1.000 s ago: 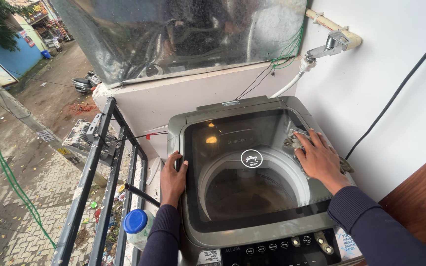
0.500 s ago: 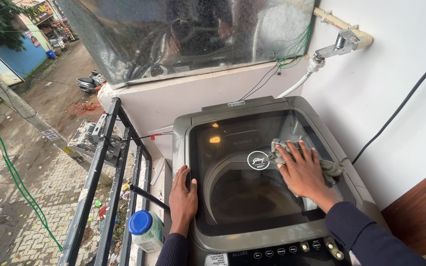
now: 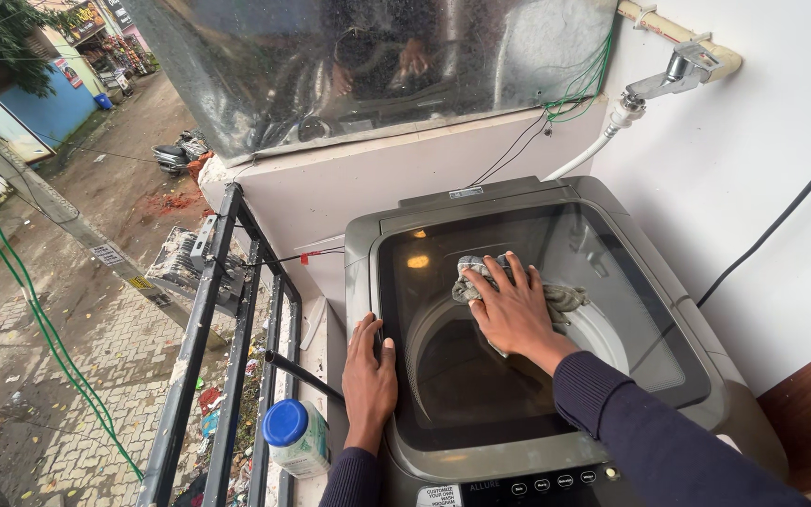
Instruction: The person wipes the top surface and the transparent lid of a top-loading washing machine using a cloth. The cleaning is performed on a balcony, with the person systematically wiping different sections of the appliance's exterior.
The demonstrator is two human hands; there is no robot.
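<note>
i see my right hand (image 3: 515,313) pressed flat on a grey cloth (image 3: 481,275), fingers spread apart and lying over it, palm down on the dark glass lid (image 3: 612,310) of the top-loading washing machine (image 3: 753,432). the cloth sits near the middle of the lid, a little toward its back edge, with a crumpled end sticking out past my fingertips on the left and another bit showing on the right of my hand. a second ago the same hand and cloth were over by the lid's right edge; half a second ago they were about halfway across; now they have slid to the centre, covering the round emblem that showed on the glass earlier.

my left hand (image 3: 369,372) is still resting on the left rim of the machine, fingers together and pointing away from me, thumb lying over onto the lid frame. it grips nothing that i can see, and it has not shifted along the rim.

just left of that wrist stands a white plastic jar with a blue cap (image 3: 296,436), beside the black metal railing (image 3: 201,357). a white inlet hose (image 3: 593,150) runs from the wall tap (image 3: 678,70) down behind the machine. the view itself has drifted left since before.
</note>
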